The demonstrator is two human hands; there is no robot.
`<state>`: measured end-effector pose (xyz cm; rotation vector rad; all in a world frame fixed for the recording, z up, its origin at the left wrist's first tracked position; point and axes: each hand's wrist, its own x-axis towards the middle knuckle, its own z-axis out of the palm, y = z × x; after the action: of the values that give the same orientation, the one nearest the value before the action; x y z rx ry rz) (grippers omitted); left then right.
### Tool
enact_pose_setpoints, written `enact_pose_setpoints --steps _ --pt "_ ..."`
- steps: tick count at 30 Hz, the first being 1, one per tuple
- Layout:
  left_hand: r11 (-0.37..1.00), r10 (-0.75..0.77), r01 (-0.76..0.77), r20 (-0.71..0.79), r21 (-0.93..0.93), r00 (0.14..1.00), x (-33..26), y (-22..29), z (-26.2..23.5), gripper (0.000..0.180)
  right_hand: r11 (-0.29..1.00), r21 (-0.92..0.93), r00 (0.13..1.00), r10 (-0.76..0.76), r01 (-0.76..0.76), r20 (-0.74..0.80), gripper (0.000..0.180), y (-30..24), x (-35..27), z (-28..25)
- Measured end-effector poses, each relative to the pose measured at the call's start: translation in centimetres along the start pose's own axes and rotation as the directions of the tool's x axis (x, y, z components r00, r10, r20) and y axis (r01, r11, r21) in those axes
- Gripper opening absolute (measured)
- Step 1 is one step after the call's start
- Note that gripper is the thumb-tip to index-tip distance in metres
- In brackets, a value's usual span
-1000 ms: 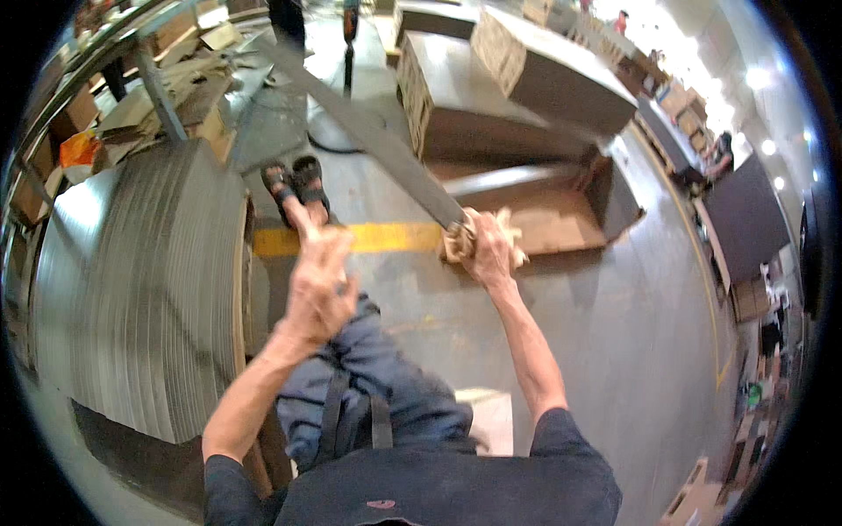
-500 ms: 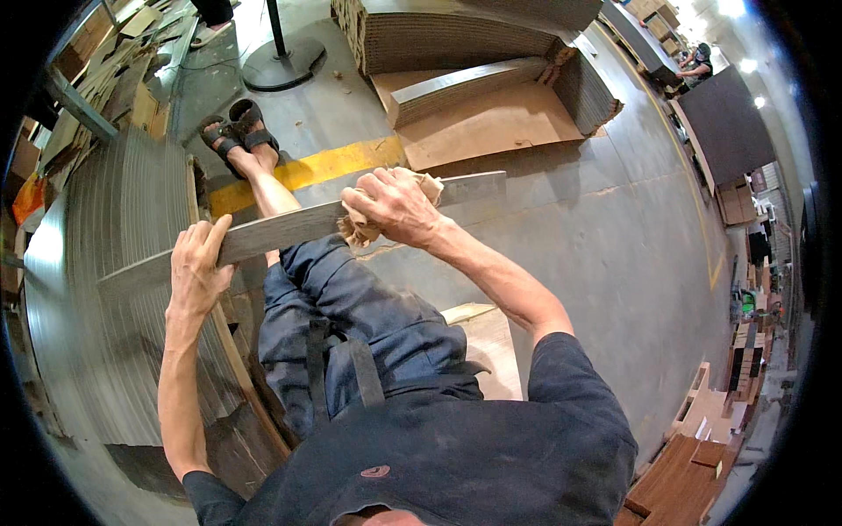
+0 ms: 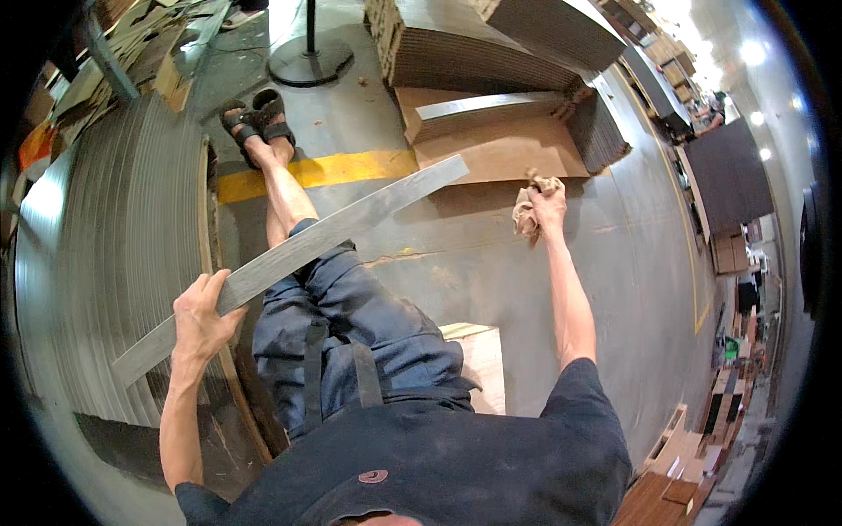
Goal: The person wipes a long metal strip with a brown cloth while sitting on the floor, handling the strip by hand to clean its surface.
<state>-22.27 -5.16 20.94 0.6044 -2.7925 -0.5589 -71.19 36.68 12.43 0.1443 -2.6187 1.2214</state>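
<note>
My left hand (image 3: 203,317) is closed around the lower left part of a long, narrow grey board (image 3: 316,243). The board slants up to the right over my thighs, its far end in the air before the cardboard. Away to the right, above the floor, my right hand (image 3: 549,209) grips a crumpled tan cloth (image 3: 527,218), which hangs from the fingers and is apart from the board. Under my left hand and the board's near end lies a large stack of grey boards (image 3: 132,254).
An open cardboard box (image 3: 500,151) ahead holds a grey strip (image 3: 488,105); stacked panels (image 3: 465,54) stand behind it. A round black post base (image 3: 310,61) is on the floor near my sandalled feet (image 3: 254,123). Scrap (image 3: 158,44) lies far left. Another person (image 3: 712,114) is far right.
My right hand has left the board and swung right with the cloth. The board has tilted, its far end now pointing up to the right, still in my left hand.
</note>
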Motion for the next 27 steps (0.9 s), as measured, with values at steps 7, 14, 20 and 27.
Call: enact_pose_setpoints --steps 7,14,20,27 --pt "0.994 -0.06 0.062 -0.033 0.085 0.998 1.3 0.8 3.9 0.048 0.722 0.672 0.949 -0.069 -0.165 0.307 0.035 -13.3 -9.0 7.2" --pt "0.999 0.037 -0.035 -0.108 0.025 0.993 4.3 4.5 7.5 0.04 0.462 0.237 0.383 -0.869 0.855 0.313 0.032 -20.6 -18.9 12.3" --pt "0.998 -0.064 0.065 -0.051 0.021 0.997 1.2 3.2 6.1 0.048 0.668 0.211 0.66 -0.742 0.714 0.116 0.033 -13.0 -11.1 13.0" --pt "0.814 -0.175 0.265 0.217 -0.517 0.96 2.8 0.1 5.5 0.054 0.755 0.575 0.931 0.13 -0.316 0.341 0.021 -2.8 -5.6 10.6"
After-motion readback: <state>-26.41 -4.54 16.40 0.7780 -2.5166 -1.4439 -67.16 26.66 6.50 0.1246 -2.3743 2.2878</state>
